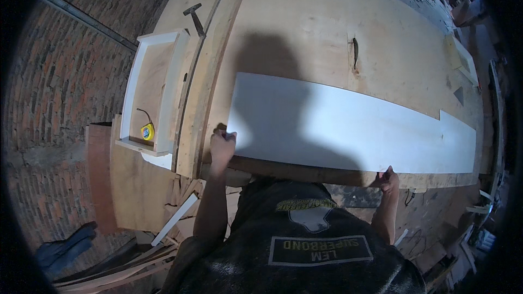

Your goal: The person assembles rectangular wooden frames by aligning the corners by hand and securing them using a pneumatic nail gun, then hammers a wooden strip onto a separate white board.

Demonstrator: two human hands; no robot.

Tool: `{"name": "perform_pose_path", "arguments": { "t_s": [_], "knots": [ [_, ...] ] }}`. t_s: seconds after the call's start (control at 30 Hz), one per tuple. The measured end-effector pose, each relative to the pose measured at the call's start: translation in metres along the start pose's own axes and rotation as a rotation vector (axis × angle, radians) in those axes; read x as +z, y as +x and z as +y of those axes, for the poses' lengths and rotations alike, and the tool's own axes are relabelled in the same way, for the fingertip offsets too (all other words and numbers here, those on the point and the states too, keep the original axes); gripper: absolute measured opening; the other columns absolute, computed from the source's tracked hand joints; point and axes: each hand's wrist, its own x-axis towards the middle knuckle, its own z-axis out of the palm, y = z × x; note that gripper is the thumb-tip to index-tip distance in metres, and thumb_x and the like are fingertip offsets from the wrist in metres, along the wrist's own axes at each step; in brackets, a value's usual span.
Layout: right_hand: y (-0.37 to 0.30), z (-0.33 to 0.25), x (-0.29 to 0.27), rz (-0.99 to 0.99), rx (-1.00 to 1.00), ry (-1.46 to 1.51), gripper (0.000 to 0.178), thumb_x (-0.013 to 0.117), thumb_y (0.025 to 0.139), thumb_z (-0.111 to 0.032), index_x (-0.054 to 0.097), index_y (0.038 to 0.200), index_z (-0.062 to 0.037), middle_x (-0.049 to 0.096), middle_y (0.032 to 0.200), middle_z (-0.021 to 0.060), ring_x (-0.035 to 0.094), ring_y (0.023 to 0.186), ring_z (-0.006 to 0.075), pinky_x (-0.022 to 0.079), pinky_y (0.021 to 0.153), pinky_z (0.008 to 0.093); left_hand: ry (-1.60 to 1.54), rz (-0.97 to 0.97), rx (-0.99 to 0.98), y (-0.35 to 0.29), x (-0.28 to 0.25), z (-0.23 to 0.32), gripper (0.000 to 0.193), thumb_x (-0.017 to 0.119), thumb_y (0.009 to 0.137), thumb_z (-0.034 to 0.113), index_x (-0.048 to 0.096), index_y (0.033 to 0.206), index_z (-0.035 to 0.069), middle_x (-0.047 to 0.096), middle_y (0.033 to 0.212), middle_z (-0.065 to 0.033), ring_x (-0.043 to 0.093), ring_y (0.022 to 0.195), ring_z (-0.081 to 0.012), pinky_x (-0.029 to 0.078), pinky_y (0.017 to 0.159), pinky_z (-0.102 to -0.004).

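A long white panel [338, 125] with a step cut in its far right edge lies flat on a wooden worktable [305, 16] in front of me. My left hand [222, 146] is closed on the panel's left end, close to its near corner. Along the near edge, right of the middle, my right hand [387, 178] grips the panel with its thumb at the rim and its other fingers mostly hidden. The shadow of my head and shoulders falls across the white surface.
Left of the table's raised wooden strip [210, 76] sits a white-sided drawer box [131, 87] holding a yellow tape measure [147, 131]. A hammer [196, 19] lies beyond it. A dark, slim curved object [356, 53] rests past the panel. A brick wall [54, 87] stands at left.
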Motion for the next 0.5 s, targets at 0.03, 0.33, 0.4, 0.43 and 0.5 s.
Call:
{"name": "perform_pose_path", "arguments": {
  "t_s": [0.03,0.33,0.4,0.43,0.5],
  "knots": [
    [-0.005,0.003,-0.001,-0.071,-0.009,-0.106,0.022,0.045,0.107,-0.021,0.060,0.104,-0.0057,0.063,0.088,0.0080,0.063,0.079,0.0243,0.052,0.069,0.0359,0.050,0.099,0.001,0.005,-0.002,-0.001,0.034,0.077,0.082,0.027,0.069,0.097,-0.003,0.071,0.090,-0.0238,0.070,0.090,-0.0383,0.054,0.083,-0.0461],
    [-0.012,0.050,0.013,-0.341,-0.054,-0.221,0.028,0.042,0.107,-0.024,0.058,0.092,-0.0061,0.058,0.074,0.0076,0.053,0.065,0.0217,0.039,0.057,0.0342,0.448,-0.173,0.894,-0.006,-0.005,0.030,0.101,0.081,0.074,0.055,0.043,0.147,-0.002,0.035,0.157,-0.0233,0.029,0.149,-0.0399,0.026,0.120,-0.0580],
    [-0.005,0.051,0.016,-0.084,-0.035,-0.148,0.024,0.047,0.106,-0.022,0.060,0.094,-0.0058,0.059,0.076,0.0070,0.054,0.066,0.0220,0.042,0.058,0.0353,0.534,-0.268,0.892,-0.011,0.004,0.027,0.109,0.082,0.070,0.059,0.038,0.151,0.000,0.022,0.164,-0.0196,0.016,0.155,-0.0376,0.020,0.123,-0.0573],
    [-0.004,0.054,0.013,-0.079,-0.032,-0.145,0.024,0.047,0.106,-0.022,0.060,0.094,-0.0058,0.059,0.076,0.0070,0.054,0.066,0.0220,0.042,0.058,0.0353,0.501,-0.295,0.842,-0.011,0.006,0.026,0.107,0.084,0.068,0.057,0.042,0.150,0.003,0.024,0.164,-0.0177,0.018,0.154,-0.0370,0.021,0.122,-0.0581],
    [0.016,0.048,-0.008,-0.293,-0.068,-0.156,0.019,0.052,0.105,-0.020,0.061,0.096,-0.0054,0.060,0.082,0.0067,0.058,0.071,0.0226,0.047,0.060,0.0372,0.451,-0.332,0.810,-0.008,0.013,0.031,0.105,0.086,0.065,0.055,0.046,0.149,0.007,0.026,0.164,-0.0157,0.020,0.154,-0.0363,0.022,0.121,-0.0589]
  ]
}}
